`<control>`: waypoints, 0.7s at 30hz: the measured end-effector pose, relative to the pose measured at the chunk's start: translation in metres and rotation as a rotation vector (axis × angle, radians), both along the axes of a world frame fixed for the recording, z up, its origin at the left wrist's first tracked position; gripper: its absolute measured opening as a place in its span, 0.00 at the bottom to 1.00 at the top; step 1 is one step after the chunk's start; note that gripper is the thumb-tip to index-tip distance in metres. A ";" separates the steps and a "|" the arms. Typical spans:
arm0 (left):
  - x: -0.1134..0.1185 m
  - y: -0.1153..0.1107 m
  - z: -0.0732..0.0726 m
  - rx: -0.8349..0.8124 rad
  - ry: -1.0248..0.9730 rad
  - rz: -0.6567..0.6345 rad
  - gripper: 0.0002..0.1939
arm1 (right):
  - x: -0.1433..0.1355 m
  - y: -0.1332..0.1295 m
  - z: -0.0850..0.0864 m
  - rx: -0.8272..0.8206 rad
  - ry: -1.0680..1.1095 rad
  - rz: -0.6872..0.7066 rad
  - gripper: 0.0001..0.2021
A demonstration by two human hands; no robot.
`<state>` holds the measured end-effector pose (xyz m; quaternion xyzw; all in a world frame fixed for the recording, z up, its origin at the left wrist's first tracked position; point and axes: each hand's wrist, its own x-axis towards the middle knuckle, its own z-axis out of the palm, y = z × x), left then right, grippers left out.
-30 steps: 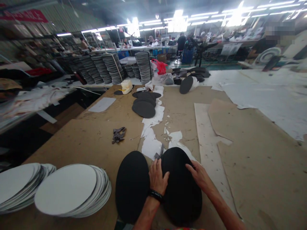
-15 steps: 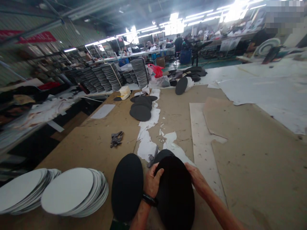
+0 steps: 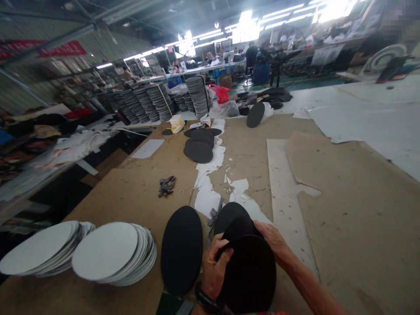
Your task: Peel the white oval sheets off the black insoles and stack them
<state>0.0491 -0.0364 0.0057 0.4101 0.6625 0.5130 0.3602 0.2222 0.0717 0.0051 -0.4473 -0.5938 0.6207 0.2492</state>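
Observation:
Both hands are on a dark black oval piece (image 3: 251, 280) close in front of me. My left hand (image 3: 213, 267), with a black band at the wrist, pinches its upper left edge between thumb and fingers. On the upper right edge my right hand (image 3: 271, 238) is closed, its fingertips partly hidden behind the piece. Another dark oval (image 3: 229, 214) shows just beyond it on the table. To the left of my left hand lies a separate black oval (image 3: 182, 249). How many layers I hold, I cannot tell.
Stacks of white-faced ovals (image 3: 105, 251) stand at the left. Torn white paper (image 3: 206, 197) and a crumpled grey scrap (image 3: 166, 186) lie on the brown tabletop (image 3: 246, 157). More dark ovals (image 3: 198, 151) sit farther off, with tall stacks (image 3: 197, 96) behind.
The held oval's upper edge has tipped down towards me, showing more of the dark pieces behind it. My left fingers have closed around its edge. The whole view has shifted slightly.

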 end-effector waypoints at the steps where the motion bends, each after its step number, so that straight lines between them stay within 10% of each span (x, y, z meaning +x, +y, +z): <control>1: -0.004 -0.001 0.000 -0.015 -0.018 0.007 0.11 | -0.001 -0.001 0.003 -0.058 0.035 0.025 0.25; 10: -0.047 0.003 -0.007 -0.118 -0.642 -0.063 0.13 | -0.023 -0.025 0.031 -0.030 0.051 0.065 0.21; 21: -0.065 -0.001 -0.019 -0.059 -0.701 0.010 0.15 | -0.061 -0.059 0.066 0.323 -0.161 0.236 0.12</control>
